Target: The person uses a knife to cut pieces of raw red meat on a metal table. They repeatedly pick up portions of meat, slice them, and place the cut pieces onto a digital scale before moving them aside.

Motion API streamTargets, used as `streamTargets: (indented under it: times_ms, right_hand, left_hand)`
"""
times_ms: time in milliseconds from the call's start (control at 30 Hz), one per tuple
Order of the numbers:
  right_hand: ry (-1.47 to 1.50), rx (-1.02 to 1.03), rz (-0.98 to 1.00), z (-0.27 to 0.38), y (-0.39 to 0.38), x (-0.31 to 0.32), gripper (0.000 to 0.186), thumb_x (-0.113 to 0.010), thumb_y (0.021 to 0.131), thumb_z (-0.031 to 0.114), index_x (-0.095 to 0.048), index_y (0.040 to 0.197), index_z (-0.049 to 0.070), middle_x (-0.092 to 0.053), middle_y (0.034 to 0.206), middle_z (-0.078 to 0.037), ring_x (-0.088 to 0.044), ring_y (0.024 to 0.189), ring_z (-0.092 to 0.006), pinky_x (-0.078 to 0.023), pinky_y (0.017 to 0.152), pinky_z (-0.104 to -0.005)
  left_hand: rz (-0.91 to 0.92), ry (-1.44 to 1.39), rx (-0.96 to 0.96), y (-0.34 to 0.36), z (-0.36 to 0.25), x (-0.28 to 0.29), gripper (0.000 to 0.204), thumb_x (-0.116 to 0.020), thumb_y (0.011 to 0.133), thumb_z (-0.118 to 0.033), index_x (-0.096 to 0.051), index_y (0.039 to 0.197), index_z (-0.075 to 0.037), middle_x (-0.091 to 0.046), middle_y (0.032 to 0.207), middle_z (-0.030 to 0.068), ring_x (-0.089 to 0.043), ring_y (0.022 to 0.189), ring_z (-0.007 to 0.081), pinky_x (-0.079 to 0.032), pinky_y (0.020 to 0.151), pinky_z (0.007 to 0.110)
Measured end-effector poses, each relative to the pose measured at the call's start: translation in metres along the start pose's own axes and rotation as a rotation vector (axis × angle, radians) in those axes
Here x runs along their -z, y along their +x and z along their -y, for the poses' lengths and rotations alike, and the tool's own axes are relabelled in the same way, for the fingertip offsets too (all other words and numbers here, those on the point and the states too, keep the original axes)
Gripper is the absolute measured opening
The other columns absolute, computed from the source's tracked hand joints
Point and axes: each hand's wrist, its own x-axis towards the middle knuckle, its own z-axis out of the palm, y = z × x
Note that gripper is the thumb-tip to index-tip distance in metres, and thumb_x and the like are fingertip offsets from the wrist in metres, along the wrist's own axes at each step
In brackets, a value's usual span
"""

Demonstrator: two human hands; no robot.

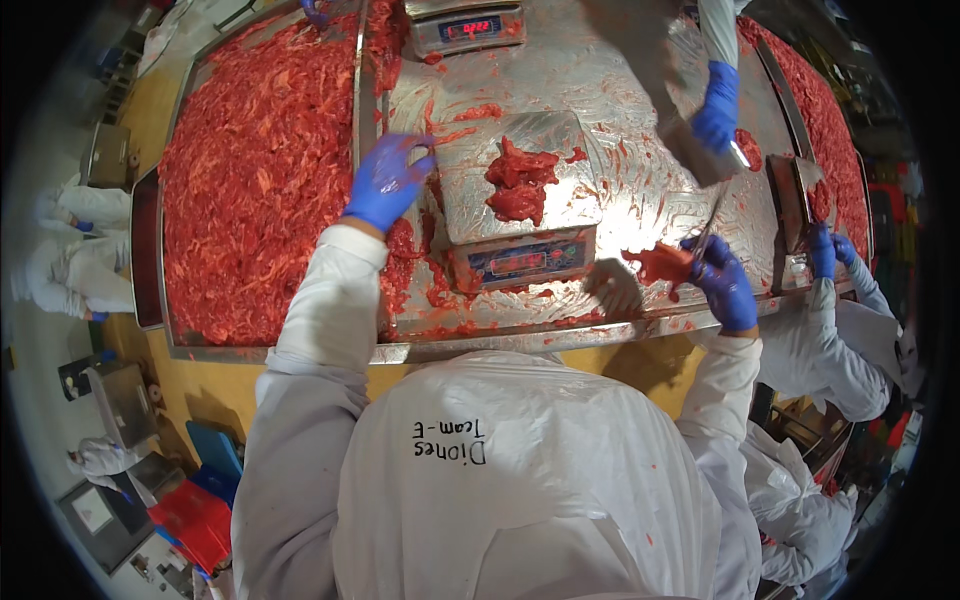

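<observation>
My left hand (pixel 388 182), in a blue glove, hovers at the left edge of a scale (pixel 470 180). Its fingers are loosely bent and apart, with nothing seen between them. Chunks of raw red meat (pixel 522 182) lie on the scale's metal plate, over a lit red display. To the right of the scale, my right hand (pixel 724 284), also gloved in blue, is closed around a strip of raw meat (pixel 662 266) hanging toward the left. A thin metal blade (pixel 712 218) sticks up from the same hand; its handle is hidden by the fingers.
A big heap of meat strips (pixel 260 190) fills the tray at left; another heap (pixel 815 120) lies far right. A second scale (pixel 466 28) stands at the back. Across the metal table (pixel 560 80), a co-worker's gloved hand (pixel 716 110) reaches in. Another co-worker's hands (pixel 832 250) work at right.
</observation>
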Motion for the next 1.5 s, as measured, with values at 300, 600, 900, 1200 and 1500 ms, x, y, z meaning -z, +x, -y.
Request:
streamTargets:
  times_ms: [300,600,900,1200,1500]
  right_hand:
    - [-0.113,-0.025,-0.143,-0.057,-0.009,-0.042,0.026,-0.068,0.094,0.003,-0.061,0.118,0.0,-0.071,0.113,-0.01,-0.066,0.108,-0.0181,-0.053,0.094,-0.0339]
    - [0.008,-0.084,0.038,-0.011,0.017,-0.092,0.023,-0.073,0.093,0.002,-0.062,0.114,0.001,-0.072,0.11,-0.007,-0.069,0.103,-0.0145,-0.054,0.095,-0.0306]
    - [-0.114,-0.13,0.119,-0.037,0.011,-0.102,0.024,-0.073,0.094,0.005,-0.063,0.115,0.001,-0.072,0.109,-0.007,-0.067,0.103,-0.0131,-0.053,0.094,-0.0299]
    - [-0.071,-0.097,0.071,-0.023,0.011,-0.108,0.023,-0.075,0.094,0.006,-0.064,0.113,0.002,-0.071,0.104,-0.003,-0.066,0.099,-0.0106,-0.052,0.091,-0.0281]
    - [-0.007,-0.071,0.056,-0.019,0.006,-0.111,0.024,-0.074,0.094,0.006,-0.063,0.114,0.001,-0.071,0.113,-0.007,-0.067,0.104,-0.0136,-0.053,0.095,-0.0309]
  left_hand:
    - [0.408,0.215,0.03,-0.196,0.022,-0.06,0.02,-0.063,0.088,-0.013,-0.065,0.107,-0.006,-0.067,0.099,0.0196,-0.066,0.088,0.0412,-0.054,0.075,0.05]
    - [0.592,-0.155,0.202,-0.07,-0.038,0.021,0.015,-0.067,0.084,-0.013,-0.069,0.091,0.0,-0.066,0.081,0.0206,-0.068,0.078,0.037,-0.054,0.073,0.045]
    - [0.725,-0.061,-0.03,-0.202,-0.018,-0.052,0.027,-0.074,0.089,-0.028,-0.07,0.101,-0.004,-0.066,0.109,0.0173,-0.064,0.104,0.0359,-0.051,0.089,0.047]
    - [1.12,-0.719,0.317,-0.1,-0.048,0.016,0.018,-0.078,0.085,-0.009,-0.071,0.1,-0.002,-0.071,0.097,0.0059,-0.064,0.091,0.0156,-0.053,0.086,0.034]
    - [0.187,0.131,0.201,-0.054,-0.005,-0.016,0.04,-0.071,0.085,-0.006,-0.064,0.124,-0.008,-0.063,0.118,0.0233,-0.063,0.11,0.0447,-0.054,0.095,0.047]
